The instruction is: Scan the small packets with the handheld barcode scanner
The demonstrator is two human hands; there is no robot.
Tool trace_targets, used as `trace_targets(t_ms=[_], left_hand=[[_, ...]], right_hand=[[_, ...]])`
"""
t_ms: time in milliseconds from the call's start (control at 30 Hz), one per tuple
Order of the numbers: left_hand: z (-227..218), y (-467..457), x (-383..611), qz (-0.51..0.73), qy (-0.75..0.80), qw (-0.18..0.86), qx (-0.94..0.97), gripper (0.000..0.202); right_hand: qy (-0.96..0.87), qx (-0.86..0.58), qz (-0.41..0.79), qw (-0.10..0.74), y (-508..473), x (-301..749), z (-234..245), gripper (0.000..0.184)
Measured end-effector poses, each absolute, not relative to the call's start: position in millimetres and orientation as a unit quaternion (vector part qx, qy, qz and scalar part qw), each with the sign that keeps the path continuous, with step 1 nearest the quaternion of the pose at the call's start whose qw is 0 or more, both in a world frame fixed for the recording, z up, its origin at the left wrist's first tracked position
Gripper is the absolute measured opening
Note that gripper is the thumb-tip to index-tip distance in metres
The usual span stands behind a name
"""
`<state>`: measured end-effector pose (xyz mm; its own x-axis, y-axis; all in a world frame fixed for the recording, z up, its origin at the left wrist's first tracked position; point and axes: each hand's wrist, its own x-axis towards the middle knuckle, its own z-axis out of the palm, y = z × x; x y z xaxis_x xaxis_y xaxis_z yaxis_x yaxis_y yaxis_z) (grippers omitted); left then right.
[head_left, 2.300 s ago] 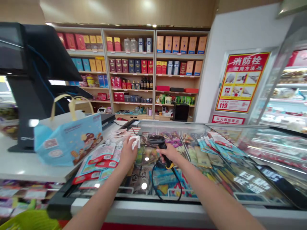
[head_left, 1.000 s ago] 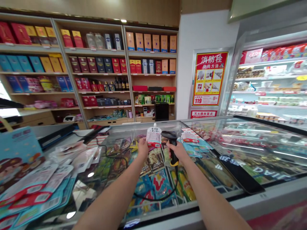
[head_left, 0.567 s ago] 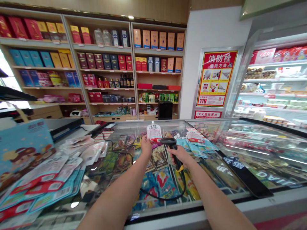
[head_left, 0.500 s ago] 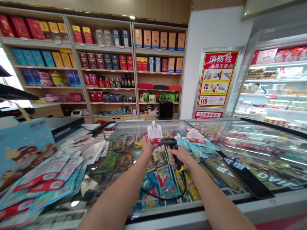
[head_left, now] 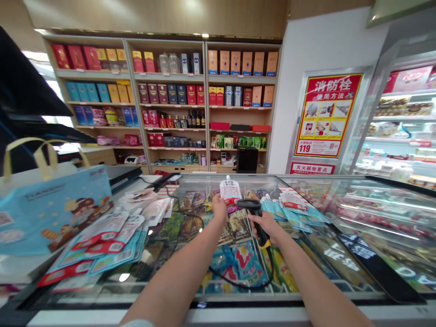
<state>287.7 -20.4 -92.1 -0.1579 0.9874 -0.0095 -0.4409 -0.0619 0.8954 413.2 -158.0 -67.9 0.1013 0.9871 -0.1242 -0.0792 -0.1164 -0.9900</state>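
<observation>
My left hand (head_left: 220, 207) is closed on the lower left edge of a spouted pouch (head_left: 230, 188), white with a red lower band, held upright above the glass freezer top. My right hand (head_left: 265, 225) wraps round the grip of a black and yellow barcode scanner (head_left: 261, 229). The scanner's head is beside the pouch's lower right, pointing left; I cannot tell whether they touch. Its black cable (head_left: 245, 287) loops over the glass below. To the right lies a pile of similar blue, white and red pouches (head_left: 289, 211); a larger pile (head_left: 112, 240) lies on the left.
A blue paper bag (head_left: 64, 204) with yellow handles stands at left, near a dark monitor (head_left: 30, 86). Packaged frozen goods show through the freezer's glass (head_left: 163, 272). Beyond are shelves of boxes and bottles (head_left: 172, 93), a red fire-hydrant poster (head_left: 329, 116) and a lit refrigerated case (head_left: 408, 136).
The view has swung left, so the scene sits further right and more of the blue bag and monitor shows. Both hands keep their holds on pouch and scanner.
</observation>
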Motion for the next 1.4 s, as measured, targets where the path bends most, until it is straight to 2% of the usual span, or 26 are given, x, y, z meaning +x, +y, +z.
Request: trace_targets(t_ms=[167, 567, 767, 900, 1100, 1200, 1400], left_hand=[[-85, -27, 238, 0.645, 0.399, 0.537, 0.37, 0.023], [-40, -53, 64, 0.692, 0.487, 0.412, 0.34, 0.024], [-43, -72, -17, 0.683, 0.562, 0.3, 0.356, 0.035], [-51, -81, -61, 0.611, 0.643, 0.2, 0.415, 0.039], [-53, -91, -82, 0.468, 0.706, 0.055, 0.529, 0.037], [-53, -93, -79, 0.455, 0.693, 0.003, 0.559, 0.043], [-48, -90, -56, 0.466, 0.654, -0.106, 0.586, 0.032]], right_hand=[[-0.456, -0.532, 0.53, 0.478, -151, 376, -57, 0.027], [-0.563, -0.442, 0.573, 0.399, -128, 240, -30, 0.018], [-0.595, -0.437, 0.579, 0.346, -123, 192, -32, 0.017], [-0.607, -0.429, 0.586, 0.324, -122, 168, -32, 0.02], [-0.606, -0.434, 0.591, 0.308, -123, 145, -33, 0.015], [-0.603, -0.436, 0.591, 0.311, -123, 142, -35, 0.015], [-0.6, -0.429, 0.587, 0.334, -120, 157, -36, 0.019]])
